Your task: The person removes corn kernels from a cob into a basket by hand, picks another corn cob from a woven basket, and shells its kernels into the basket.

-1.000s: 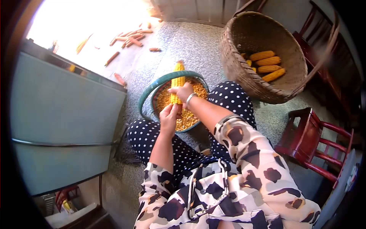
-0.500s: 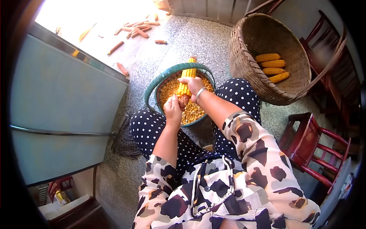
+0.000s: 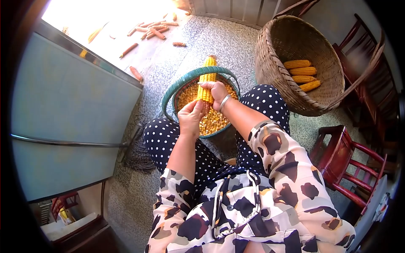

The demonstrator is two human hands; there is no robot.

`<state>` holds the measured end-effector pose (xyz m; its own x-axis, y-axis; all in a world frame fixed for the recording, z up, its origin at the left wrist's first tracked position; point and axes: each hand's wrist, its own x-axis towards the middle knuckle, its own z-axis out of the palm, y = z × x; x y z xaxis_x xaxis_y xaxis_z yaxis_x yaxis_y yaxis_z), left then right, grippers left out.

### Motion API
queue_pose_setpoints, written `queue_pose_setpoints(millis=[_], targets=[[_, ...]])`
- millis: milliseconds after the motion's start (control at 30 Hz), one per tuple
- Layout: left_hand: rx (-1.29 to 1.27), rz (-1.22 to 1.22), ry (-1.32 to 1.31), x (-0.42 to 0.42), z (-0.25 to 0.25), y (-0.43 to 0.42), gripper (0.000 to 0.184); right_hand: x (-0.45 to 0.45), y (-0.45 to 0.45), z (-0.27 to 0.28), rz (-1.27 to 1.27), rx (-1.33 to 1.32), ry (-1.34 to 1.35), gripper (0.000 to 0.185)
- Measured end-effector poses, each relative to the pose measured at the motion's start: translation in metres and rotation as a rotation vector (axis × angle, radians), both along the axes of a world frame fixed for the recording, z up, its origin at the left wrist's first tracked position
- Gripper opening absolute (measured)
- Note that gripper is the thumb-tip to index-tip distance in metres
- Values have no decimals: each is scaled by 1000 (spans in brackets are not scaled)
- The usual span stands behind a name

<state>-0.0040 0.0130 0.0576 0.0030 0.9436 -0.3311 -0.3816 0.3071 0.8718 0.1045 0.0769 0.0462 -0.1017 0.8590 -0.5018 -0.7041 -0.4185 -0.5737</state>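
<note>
An ear of corn is held tilted over a small basket with a teal-wrapped handle. My right hand, a bangle at its wrist, wraps round the middle of the ear. Its lower end shows bare reddish cob, while yellow kernels still cover the upper part. My left hand is closed, thumb and fingertips pinched at the lower edge of the kernels. Loose kernels fill the basket between my knees. Whatever lies between the left fingertips is too small to make out.
A large woven basket at the right holds several full ears of corn. Stripped cobs lie on the floor by the bright doorway. A red wooden chair stands at the right, and a pale blue door panel at the left.
My left hand has shifted slightly up along the ear, its fingers now flatter against the kernels. The ear has tipped a little farther upward in my right hand.
</note>
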Motion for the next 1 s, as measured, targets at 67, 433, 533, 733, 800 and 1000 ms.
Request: queue_pose_setpoints(millis=[67,433,533,733,800,1000], targets=[[-40,13,-75,1,6,0,20,1,-4,9,-34,40,-59,17],[28,-105,68,-6,-7,2,18,0,-1,0,70,125,-85,21],[-6,-86,-21,-3,-4,2,18,1,1,-2,42,103,-109,22],[-82,-33,-156,-2,-1,4,20,0,-8,12,29,109,-128,17],[-86,-43,-113,-3,-5,5,20,-3,-5,2,50,133,-127,18],[77,-115,76,-3,-7,3,18,0,-4,3,135,114,-80,19]])
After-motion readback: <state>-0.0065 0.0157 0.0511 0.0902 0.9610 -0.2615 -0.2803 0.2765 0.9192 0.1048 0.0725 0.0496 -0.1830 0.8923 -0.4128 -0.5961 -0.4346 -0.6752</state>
